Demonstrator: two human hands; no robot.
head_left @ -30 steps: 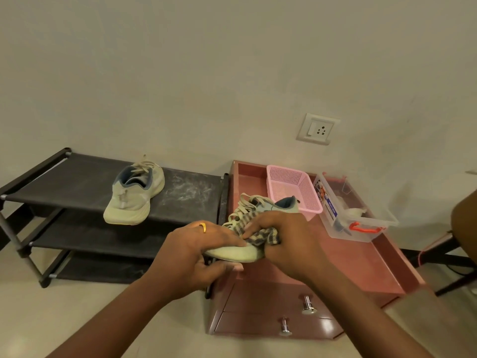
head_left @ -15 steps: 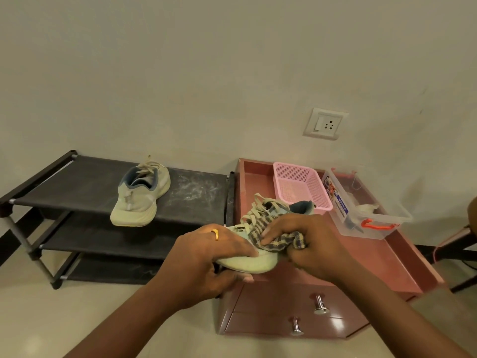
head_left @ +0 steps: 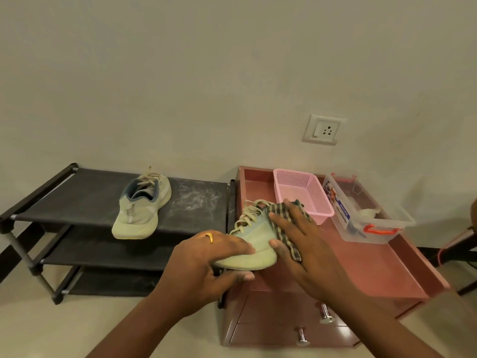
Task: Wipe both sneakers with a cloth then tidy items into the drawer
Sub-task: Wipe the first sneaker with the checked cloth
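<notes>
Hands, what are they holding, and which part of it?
The left hand grips the sneaker by its toe end, fingers on top, thumb underneath. The right hand presses a striped cloth flat against the sneaker's side.

Sneaker heel hidden under cloth.

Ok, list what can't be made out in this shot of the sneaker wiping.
Head view only.
The held sneaker: heel side covered by the cloth and right hand, toe by the left hand.
The clear box: contents blurred behind plastic, label too small to read.
The drawers: shut, insides hidden.
The brown shape at the right edge: cut off by the frame.
</notes>
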